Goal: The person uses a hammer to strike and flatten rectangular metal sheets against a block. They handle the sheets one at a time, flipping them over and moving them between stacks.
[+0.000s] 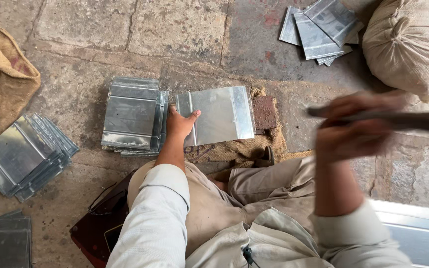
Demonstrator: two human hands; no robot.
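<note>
My left hand (180, 123) presses down on the left part of a shiny rectangular metal sheet (222, 114) with folded edges, which lies flat on burlap (234, 149) on the stone floor. My right hand (356, 131) is raised at the right, blurred by motion, and is closed around the handle of a dark tool (413, 120) that runs off the right edge. The tool's head is out of view. A rusty brown block (264, 112) sits just right of the sheet.
A stack of similar sheets (132, 116) lies left of the held sheet, another fanned stack (23, 154) sits at far left, and more sheets (319, 30) lie at top right beside a sack (410, 44). Burlap (1, 74) is at upper left.
</note>
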